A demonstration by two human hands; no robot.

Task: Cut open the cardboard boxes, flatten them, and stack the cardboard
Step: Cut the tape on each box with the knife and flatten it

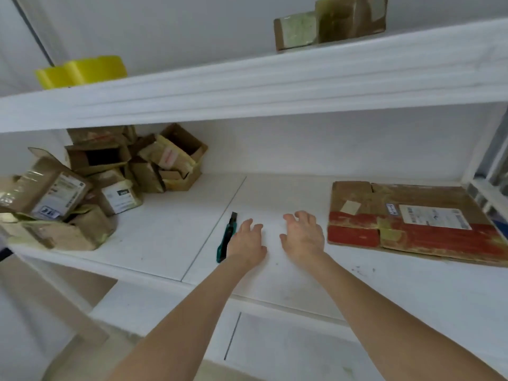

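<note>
A heap of small taped cardboard boxes (82,185) fills the left end of a white shelf (170,229). On the right lies a flattened cardboard sheet (406,224) with a red band and a white label. A green utility knife (226,237) rests on the shelf just left of my left hand (248,240). My left hand lies palm down, fingers apart, holding nothing, its edge beside the knife handle. My right hand (302,235) is also palm down and empty, a short gap left of the flattened sheet.
An upper shelf (275,78) overhangs, carrying a yellow tape roll (82,71) at left and two small boxes (330,22) at right. A metal upright (492,160) bounds the right end. A lower shelf (275,345) shows beneath my forearms.
</note>
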